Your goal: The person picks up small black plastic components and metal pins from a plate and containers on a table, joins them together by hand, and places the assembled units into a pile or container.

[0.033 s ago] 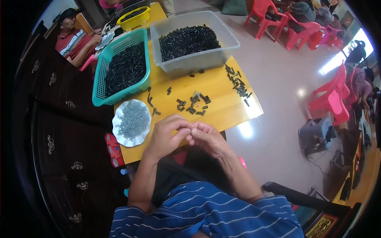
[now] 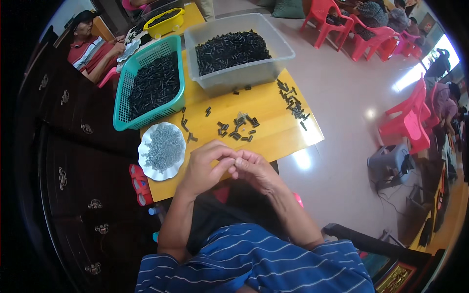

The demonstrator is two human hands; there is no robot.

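My left hand [image 2: 210, 163] and my right hand [image 2: 254, 168] meet over the near edge of the yellow table, thumbs and fingertips pinched together. Whatever lies between the fingertips is too small or hidden to make out. Just beyond them, several short black cylindrical pieces [image 2: 236, 135] are scattered on the tabletop. Left of my left hand stands a white wavy-rimmed plate [image 2: 142, 149] heaped with small silvery-grey pieces [image 2: 165, 146]. Another loose group of black pieces [image 2: 294, 105] lies along the table's right edge.
A teal basket [image 2: 120, 105] and a clear plastic tub [image 2: 220, 83], both full of black pieces, stand farther back. Behind them is a yellow basket [image 2: 171, 24]. A seated person [image 2: 93, 51] works at the far left. Dark drawers [image 2: 73, 180] flank the left; pink chairs [image 2: 410, 117] stand right.
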